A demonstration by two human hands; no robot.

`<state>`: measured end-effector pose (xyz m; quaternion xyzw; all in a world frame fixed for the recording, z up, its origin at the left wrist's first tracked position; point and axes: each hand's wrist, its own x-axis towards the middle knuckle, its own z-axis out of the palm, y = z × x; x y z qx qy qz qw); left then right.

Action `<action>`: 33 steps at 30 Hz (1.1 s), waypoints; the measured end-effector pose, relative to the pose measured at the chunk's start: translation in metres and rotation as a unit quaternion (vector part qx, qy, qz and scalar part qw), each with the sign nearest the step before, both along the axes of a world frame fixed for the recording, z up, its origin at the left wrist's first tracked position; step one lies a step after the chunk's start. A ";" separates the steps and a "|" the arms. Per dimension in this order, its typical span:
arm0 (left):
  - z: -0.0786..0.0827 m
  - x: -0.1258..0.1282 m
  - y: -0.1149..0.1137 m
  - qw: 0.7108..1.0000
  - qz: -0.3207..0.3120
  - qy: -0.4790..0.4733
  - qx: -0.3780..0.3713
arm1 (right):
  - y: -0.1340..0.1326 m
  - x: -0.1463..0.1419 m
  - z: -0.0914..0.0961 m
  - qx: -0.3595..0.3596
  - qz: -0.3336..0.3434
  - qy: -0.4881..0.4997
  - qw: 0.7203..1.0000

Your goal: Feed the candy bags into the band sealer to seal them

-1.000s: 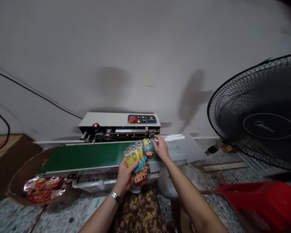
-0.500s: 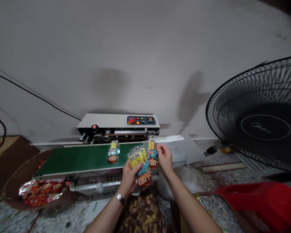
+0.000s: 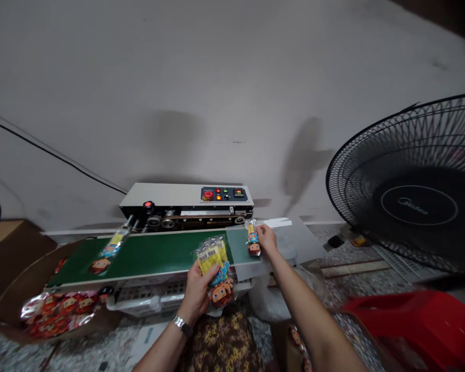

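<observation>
My left hand (image 3: 198, 284) is closed on a fanned bunch of clear plastic packets (image 3: 216, 271) with yellow barcode labels, blue print and orange cartoon heads. It hovers in front of the green conveyor belt (image 3: 155, 254). To the right, my right hand (image 3: 267, 237) grips the edge of a single packet (image 3: 252, 238) of the same kind, upright above a pale sheet. Another packet (image 3: 111, 247) lies slanted on the belt's left part, near the rollers. Behind the belt stands a band sealing machine (image 3: 166, 194) with lit buttons and a red knob.
At the left, a round container (image 3: 8, 305) holds shiny red packets (image 3: 60, 312). A large black fan (image 3: 418, 206) and a red plastic object (image 3: 418, 325) occupy the right. Below the belt is a white basket (image 3: 139, 299). The pale sheet (image 3: 304, 240) extends past the belt's right end.
The packet on the belt has travelled left and now lies slanted. My right hand has shifted right with its single packet, away from the bunch in my left hand, which moved slightly left.
</observation>
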<state>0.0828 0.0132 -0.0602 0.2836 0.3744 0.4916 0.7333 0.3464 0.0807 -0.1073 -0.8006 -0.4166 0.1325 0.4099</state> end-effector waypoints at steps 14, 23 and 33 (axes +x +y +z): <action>0.010 0.001 0.004 1.000 0.017 -0.025 0.009 | -0.035 -0.081 0.049 0.084 0.258 0.130 0.954; 0.011 0.012 0.000 0.998 0.021 -0.049 0.029 | -0.071 -0.119 0.065 0.161 0.165 0.096 0.968; 0.003 0.006 0.003 0.999 0.048 -0.006 -0.008 | -0.045 -0.055 0.032 0.137 0.048 0.091 0.985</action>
